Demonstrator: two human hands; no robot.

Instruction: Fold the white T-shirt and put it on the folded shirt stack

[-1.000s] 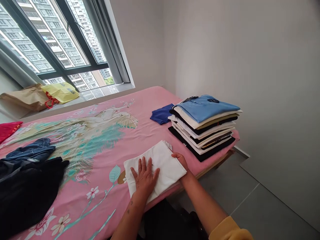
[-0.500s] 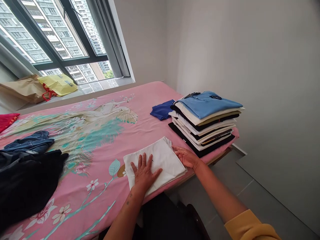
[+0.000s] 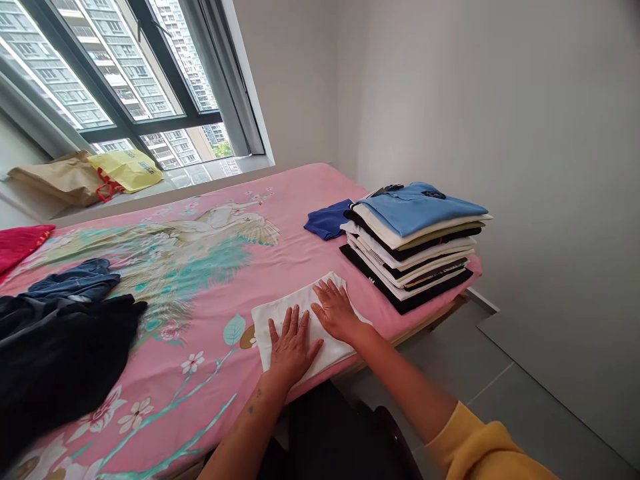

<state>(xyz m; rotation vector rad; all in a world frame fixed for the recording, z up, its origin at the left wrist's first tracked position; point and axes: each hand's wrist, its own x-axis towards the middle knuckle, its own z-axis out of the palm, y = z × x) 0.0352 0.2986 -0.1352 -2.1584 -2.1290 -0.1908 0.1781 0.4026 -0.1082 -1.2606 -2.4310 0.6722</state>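
Observation:
A folded white garment lies flat near the front edge of the bed; whether it is a shirt I cannot tell. My left hand rests on its left part, palm down with fingers spread. On its right part lies my right hand, also palm down with the fingers stretched out. Both hands cover much of the cloth. Just beyond to the right stands a tall stack of folded clothes, topped by a light blue shirt.
A pink floral sheet covers the bed. Beside the stack lies a blue folded garment. Dark clothes and a red cloth are at the left. Paper and yellow bags sit on the windowsill.
My right hand has left the garment's right edge and moved left onto its top, fingers now flat. My left hand stays on the cloth. The view has shifted slightly.

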